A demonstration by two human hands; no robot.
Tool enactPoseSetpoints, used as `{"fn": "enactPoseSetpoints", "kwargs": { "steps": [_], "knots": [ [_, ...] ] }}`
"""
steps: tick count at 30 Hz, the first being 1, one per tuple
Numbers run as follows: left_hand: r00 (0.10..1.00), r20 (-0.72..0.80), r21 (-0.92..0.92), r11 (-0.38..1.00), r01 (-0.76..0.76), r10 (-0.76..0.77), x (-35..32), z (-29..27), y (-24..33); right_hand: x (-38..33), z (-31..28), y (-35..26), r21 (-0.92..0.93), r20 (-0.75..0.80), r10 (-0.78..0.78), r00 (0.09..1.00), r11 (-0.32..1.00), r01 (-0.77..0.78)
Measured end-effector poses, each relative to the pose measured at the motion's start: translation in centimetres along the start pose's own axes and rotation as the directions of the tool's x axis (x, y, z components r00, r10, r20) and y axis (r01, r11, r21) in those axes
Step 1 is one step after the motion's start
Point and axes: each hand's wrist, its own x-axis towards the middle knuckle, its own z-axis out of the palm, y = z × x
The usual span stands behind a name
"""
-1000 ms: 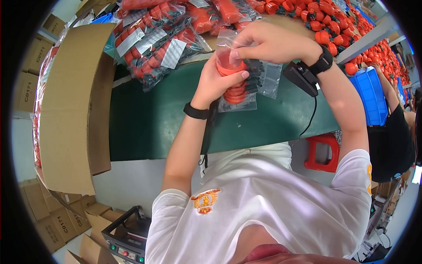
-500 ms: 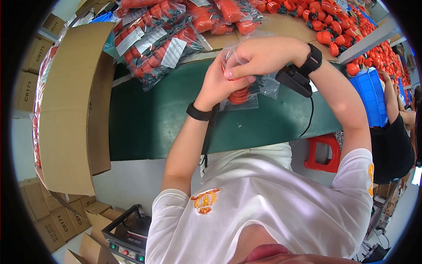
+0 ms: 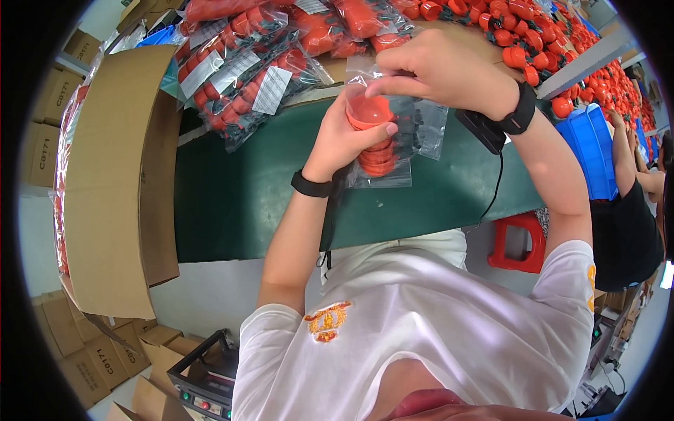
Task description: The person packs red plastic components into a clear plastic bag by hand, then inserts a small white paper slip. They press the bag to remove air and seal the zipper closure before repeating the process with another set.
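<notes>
My left hand [image 3: 344,137] grips a clear plastic bag [image 3: 385,151] that holds a stack of orange-red round plastic parts [image 3: 373,158], above the green table [image 3: 239,203]. My right hand [image 3: 439,70] is above it, fingers pinching the bag's open top edge over an orange-red cup-shaped part [image 3: 370,111] at the mouth. Both wrists wear black bands, and a black device with a cable [image 3: 483,130] hangs under my right wrist.
Several filled bags of orange-red parts [image 3: 246,70] lie piled at the table's far side. A large open cardboard box [image 3: 116,175] stands at left. Loose orange-red parts [image 3: 540,42] cover the far right. A blue crate [image 3: 588,151], a red stool [image 3: 518,242] and another person [image 3: 632,210] are right.
My right hand has shifted slightly left and lower over the bag's mouth; an orange-red cup-shaped part now sits at the top of the stack. My left hand keeps holding the bag.
</notes>
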Motion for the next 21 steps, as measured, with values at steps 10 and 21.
{"fn": "enactPoseSetpoints", "kwargs": {
  "steps": [10, 21],
  "knots": [
    [1.0, 0.027, -0.034, 0.999, -0.009, 0.01, 0.0, -0.1, -0.2, 2.1, 0.0, 0.1, 0.172, 0.541, 0.107, 0.834, 0.957, -0.234],
    [0.999, -0.004, 0.024, 0.999, -0.033, 0.033, -0.2, 0.0, 0.1, 2.9, 1.8, -0.2, 0.214, 0.763, 0.041, 0.645, 0.926, -0.312]
  ]
}}
